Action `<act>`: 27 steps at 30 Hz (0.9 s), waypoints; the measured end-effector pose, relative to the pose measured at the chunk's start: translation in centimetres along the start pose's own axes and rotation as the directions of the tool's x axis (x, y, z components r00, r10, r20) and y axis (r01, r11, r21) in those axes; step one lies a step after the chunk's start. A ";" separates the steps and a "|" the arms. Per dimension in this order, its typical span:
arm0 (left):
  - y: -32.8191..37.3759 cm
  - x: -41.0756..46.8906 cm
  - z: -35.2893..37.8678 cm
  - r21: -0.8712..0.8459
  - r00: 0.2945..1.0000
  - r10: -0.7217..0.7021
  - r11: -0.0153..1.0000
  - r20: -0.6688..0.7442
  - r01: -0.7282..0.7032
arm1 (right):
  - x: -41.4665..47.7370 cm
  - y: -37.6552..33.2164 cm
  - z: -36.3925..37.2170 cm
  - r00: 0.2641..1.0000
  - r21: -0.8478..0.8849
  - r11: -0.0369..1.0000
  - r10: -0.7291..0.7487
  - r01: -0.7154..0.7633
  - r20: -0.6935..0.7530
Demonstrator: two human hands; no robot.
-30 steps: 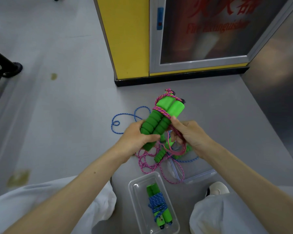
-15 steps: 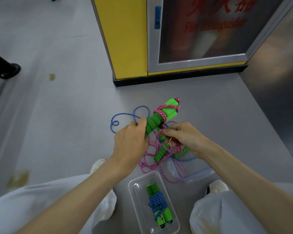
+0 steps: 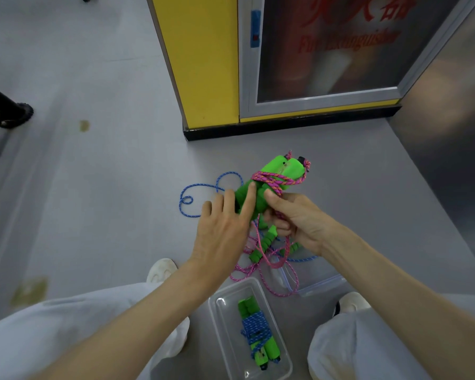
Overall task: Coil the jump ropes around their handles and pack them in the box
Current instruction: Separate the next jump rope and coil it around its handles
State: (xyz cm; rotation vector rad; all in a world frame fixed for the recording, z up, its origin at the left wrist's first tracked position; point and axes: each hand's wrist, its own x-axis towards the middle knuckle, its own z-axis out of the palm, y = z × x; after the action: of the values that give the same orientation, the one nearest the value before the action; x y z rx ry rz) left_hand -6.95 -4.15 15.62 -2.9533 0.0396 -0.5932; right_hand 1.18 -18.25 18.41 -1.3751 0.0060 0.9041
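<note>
Both hands meet at the green foam handles (image 3: 283, 171), held up above the floor (image 3: 93, 215). The right hand (image 3: 296, 218) grips their lower part, thumb on top and fingers curled beneath; it may also be trapping the cord there, but that is hidden. The left hand (image 3: 225, 229) is released, fingers straight, with the forefinger lying along the foam.

The pink rope (image 3: 272, 179) has a few turns round the upper end of the handles, and the rest hangs in a loose tangle down to the floor beside the box (image 3: 213, 311), where a packed rope (image 3: 254, 329) already lies. A blue rope (image 3: 203, 187) sprawls on the floor behind.

The cord looks light and limp and will likely slacken unless kept taut. The foam is soft and grippy, so hold at the bare lower part of the handles, clear of the turns.

Half a second ago the left hand clasped the handles and the right pinched the cord; now the right carries them and the left has opened.
</note>
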 end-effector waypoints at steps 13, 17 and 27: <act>-2.7 3.0 -3.7 -0.474 0.486 0.148 -0.111 0.862 0.874 | -0.1 0.3 -0.9 0.999 -0.002 1.000 -0.018 0.018 0.052; -2.4 2.9 -3.8 -0.486 0.517 0.129 -0.211 0.846 0.848 | 0.0 0.5 -1.3 0.999 -0.055 0.998 -0.041 0.039 -0.022; -2.7 3.1 -3.3 -0.570 0.561 -0.118 -0.060 0.819 0.819 | 0.1 0.0 -1.8 0.997 -0.314 0.949 -0.006 -0.019 -0.079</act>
State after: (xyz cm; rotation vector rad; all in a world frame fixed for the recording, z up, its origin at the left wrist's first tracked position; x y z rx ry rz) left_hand -5.34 -2.02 20.18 -4.2006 -1.4967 0.8028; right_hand 2.13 -19.74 17.90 -1.7089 -0.0765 0.8810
